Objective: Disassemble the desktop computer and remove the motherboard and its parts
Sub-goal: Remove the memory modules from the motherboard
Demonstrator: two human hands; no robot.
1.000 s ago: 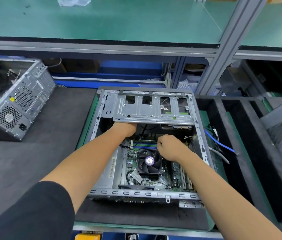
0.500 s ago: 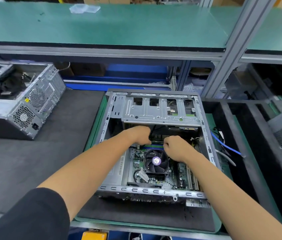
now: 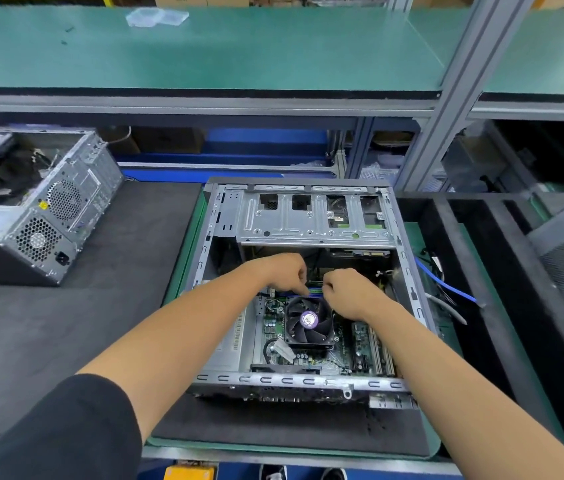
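An open desktop computer case [image 3: 305,296] lies on its side on a black foam mat [image 3: 291,431] near the front edge of the tabletop [image 3: 176,448], its open face turned upward. Inside the case, the green motherboard [image 3: 273,327] sits flat on the bottom, with a black CPU cooler fan [image 3: 309,320] bearing a purple centre label mounted on it and expansion slots [image 3: 374,348] to the right of the fan. A silver metal drive cage [image 3: 315,216] spans the far part of the case, above the board. Both hands reach into the case just beyond the fan, close together over the blue and green memory slots [image 3: 311,292]. The left hand [image 3: 284,271] has its fingers curled downward with fingertips at the slots; the right hand [image 3: 346,289] is likewise curled with fingertips pressing down there; whether either pinches anything cannot be told. Blue and grey cables [image 3: 447,289] spill over the right wall of the case onto black foam dividers [image 3: 481,271]. At the left edge of the tabletop a second silver computer case [image 3: 38,209] lies open on dark foam, tangled wiring visible inside it. A green shelf [image 3: 239,46] above carries a clear plastic tray [image 3: 157,17].
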